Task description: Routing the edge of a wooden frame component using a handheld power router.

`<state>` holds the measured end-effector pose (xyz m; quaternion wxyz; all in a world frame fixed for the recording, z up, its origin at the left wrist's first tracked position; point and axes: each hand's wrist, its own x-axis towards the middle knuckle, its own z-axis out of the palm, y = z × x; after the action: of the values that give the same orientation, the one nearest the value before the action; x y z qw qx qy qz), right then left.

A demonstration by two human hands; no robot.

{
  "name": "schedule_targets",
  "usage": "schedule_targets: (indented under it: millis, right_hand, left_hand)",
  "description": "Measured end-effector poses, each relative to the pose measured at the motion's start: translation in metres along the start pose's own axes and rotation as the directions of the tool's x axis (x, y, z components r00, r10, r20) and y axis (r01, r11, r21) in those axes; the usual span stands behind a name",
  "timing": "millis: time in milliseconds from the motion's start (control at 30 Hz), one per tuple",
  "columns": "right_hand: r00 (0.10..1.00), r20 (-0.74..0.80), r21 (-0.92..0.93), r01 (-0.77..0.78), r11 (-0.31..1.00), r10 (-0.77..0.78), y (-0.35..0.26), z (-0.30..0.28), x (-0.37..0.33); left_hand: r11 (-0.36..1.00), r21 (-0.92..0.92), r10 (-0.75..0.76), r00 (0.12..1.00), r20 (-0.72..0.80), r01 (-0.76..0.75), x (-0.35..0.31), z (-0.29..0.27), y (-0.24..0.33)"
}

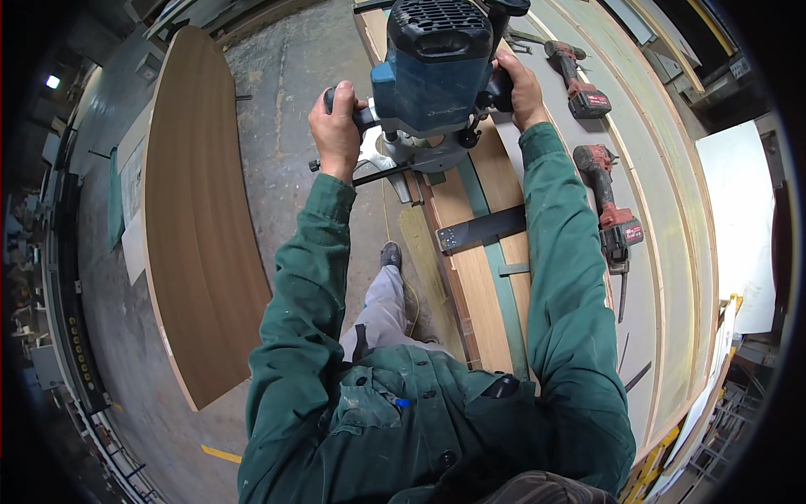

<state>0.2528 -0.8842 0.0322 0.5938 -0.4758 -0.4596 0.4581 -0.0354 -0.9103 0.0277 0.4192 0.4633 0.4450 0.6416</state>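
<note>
A blue and black plunge router (438, 88) stands upright over the edge of a long wooden workpiece (467, 277), at the top middle of the view. My left hand (337, 130) is closed round its left side handle, thumb uppermost. Round the right handle, partly hidden behind the motor body, my right hand (522, 91) is wrapped. A black flat bar (483, 228) lies across the workpiece, nearer to me than the router. Beside it a short green strip (514, 270) also crosses the wood. The router's bit is hidden under its base.
Two red and black cordless drills (585, 99) lie on the grey bench surface (642, 277) right of my right arm. A large curved wooden panel (197, 210) stands at the left. Along the floor by my shoe (390, 254) runs a thin yellow cord (415, 304).
</note>
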Motion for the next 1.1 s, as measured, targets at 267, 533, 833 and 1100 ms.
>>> schedule_targets:
  millis: [267, 533, 833, 1100]
  right_hand:
    - [1.0, 0.009, 0.006, -0.009, 1.0, 0.009, -0.001, -0.001, -0.001]
    - [1.0, 0.011, 0.015, -0.018, 1.0, 0.018, -0.004, -0.003, -0.014]
    - [0.999, -0.001, 0.026, -0.048, 0.999, 0.048, -0.007, -0.011, -0.04]
    - [0.999, 0.002, 0.038, -0.035, 0.999, 0.034, -0.009, -0.019, -0.067]
  left_hand:
    - [0.999, -0.002, 0.033, 0.999, -0.005, -0.033, -0.001, 0.0, -0.003]
    - [1.0, -0.002, 0.018, 1.0, -0.01, -0.018, -0.014, -0.001, 0.004]
    - [1.0, 0.0, 0.021, 1.0, -0.01, -0.021, -0.039, -0.003, 0.007]
    - [0.998, 0.042, 0.054, 0.999, 0.003, -0.055, -0.066, -0.006, 0.01]
